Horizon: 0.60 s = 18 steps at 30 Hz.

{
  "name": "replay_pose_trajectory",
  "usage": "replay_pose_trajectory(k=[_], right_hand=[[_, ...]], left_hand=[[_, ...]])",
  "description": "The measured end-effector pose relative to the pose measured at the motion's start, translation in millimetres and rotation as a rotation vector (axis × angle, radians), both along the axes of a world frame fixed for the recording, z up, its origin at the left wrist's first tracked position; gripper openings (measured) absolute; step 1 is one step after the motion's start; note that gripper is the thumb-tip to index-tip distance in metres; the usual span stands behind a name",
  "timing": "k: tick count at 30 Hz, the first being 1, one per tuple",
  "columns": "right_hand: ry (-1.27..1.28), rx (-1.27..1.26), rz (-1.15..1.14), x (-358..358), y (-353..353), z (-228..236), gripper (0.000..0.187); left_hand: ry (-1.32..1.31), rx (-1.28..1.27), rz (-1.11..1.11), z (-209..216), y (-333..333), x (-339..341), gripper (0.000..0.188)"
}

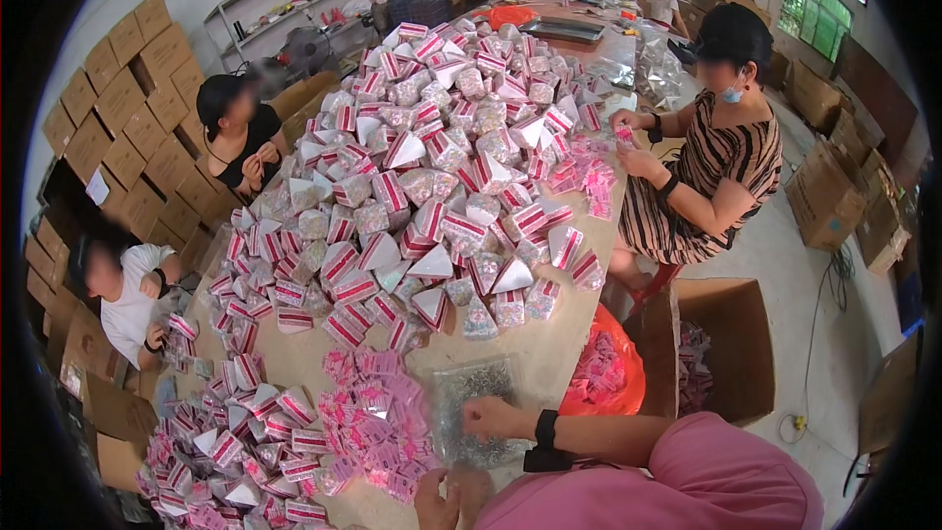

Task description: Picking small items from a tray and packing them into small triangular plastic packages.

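Observation:
My right hand (494, 419), with a black band at its wrist, hangs over a shallow clear tray (453, 373) holding small glittery dark bits. Its fingers are curled together, and whatever they may pinch is too small to make out. My left hand (438, 501) is low at the near table edge, beside a heap of small pink printed cards (378, 417). Its fingers are partly cut off by the frame and blurred, so any hold is hidden. To the left of the cards lies a pile of small wedge-shaped clear packs (250, 451) with pink-and-white bands.
A big mound of similar packs (422, 177) covers the table (535, 368). By its right edge are a red bag (633, 383) of pink pieces and an open carton (731, 334). People sit along both sides; one at right (706, 137) holds a pink piece. Cartons (137, 98) stack at left.

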State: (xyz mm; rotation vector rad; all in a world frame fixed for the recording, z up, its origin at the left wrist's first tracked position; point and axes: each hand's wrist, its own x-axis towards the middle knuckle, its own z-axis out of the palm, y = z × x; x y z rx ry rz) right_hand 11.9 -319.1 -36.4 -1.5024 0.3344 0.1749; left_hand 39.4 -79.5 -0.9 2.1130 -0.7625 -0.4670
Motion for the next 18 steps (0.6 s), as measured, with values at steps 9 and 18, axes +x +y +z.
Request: replay_pose_trajectory(k=[9,18], right_hand=[[-0.138,-0.105,0.004,1,2,-1,0.009],[-0.367,-0.745,0.096,4,13,-10,0.014]], left_hand=[[-0.023,0.033,-0.017,2,-9,-5,0.031],[0.011,0.015,0.0,10,-16,-11,0.028]])
